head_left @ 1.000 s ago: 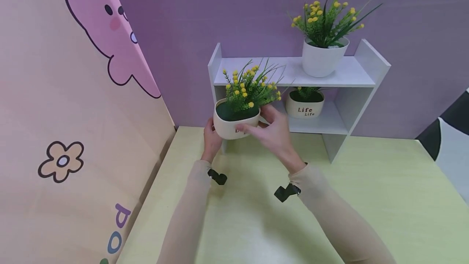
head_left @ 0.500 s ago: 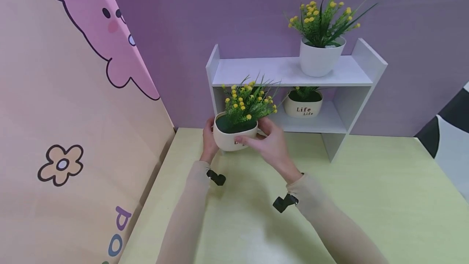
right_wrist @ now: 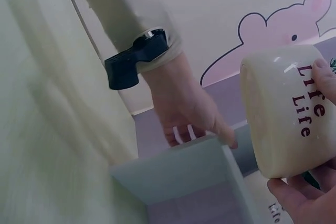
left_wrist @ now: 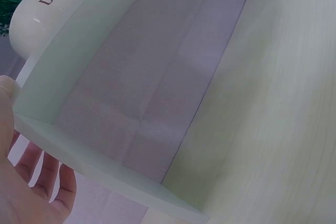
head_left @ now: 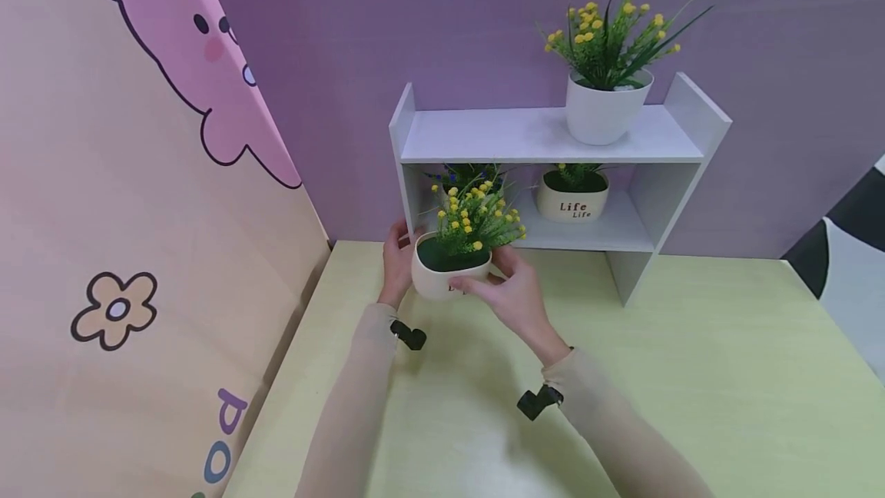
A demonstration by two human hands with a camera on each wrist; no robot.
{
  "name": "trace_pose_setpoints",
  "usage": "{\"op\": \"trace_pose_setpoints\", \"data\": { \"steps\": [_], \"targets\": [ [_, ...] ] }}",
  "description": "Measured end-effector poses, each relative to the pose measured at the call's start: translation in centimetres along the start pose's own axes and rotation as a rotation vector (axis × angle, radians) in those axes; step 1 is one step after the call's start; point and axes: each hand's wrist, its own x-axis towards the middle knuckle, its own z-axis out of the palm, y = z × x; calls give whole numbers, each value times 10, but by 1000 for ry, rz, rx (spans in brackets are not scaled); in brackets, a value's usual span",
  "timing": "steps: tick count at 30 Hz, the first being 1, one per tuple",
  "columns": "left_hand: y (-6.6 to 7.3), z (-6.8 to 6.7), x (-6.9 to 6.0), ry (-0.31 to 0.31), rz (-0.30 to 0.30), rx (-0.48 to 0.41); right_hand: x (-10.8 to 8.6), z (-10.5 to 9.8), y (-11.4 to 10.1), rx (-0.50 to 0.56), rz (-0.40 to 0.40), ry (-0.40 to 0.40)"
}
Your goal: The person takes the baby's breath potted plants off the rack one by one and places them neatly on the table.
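Observation:
In the head view, my right hand (head_left: 508, 294) holds a cream flowerpot (head_left: 442, 283) with yellow flowers, thumb on its front and fingers at its right side. The pot is tilted and hangs in front of the white shelf's (head_left: 546, 141) lower left. Its "Life" lettering shows fully in the right wrist view, with the thumb and fingers about the pot (right_wrist: 283, 114). My left hand (head_left: 396, 263) grips the shelf's left side panel; in the left wrist view its fingers (left_wrist: 47, 177) lie along the panel's outer face (left_wrist: 105, 174).
A plant with blue flowers (head_left: 452, 173) stands behind the held pot on the lower board, partly hidden. Right of it stands another "Life" pot (head_left: 574, 206). A white pot (head_left: 601, 110) with yellow flowers stands on top. A patterned wall (head_left: 173, 252) bounds the table's (head_left: 719, 375) left.
My right hand has lowered the held flowerpot and brought it slightly right, uncovering the blue-flowered plant behind. My left hand stays at the shelf's left side.

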Motion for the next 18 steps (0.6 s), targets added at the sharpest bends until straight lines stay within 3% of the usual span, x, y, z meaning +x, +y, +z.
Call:
{"op": "trace_pose_setpoints", "data": {
  "steps": [5,18],
  "targets": [
    [2,1,1,11,-27,19,-4,-3,13,-14,19,-5],
    [-2,0,1,2,-15,8,-18,0,48,-67,38,30]
  ]
}}
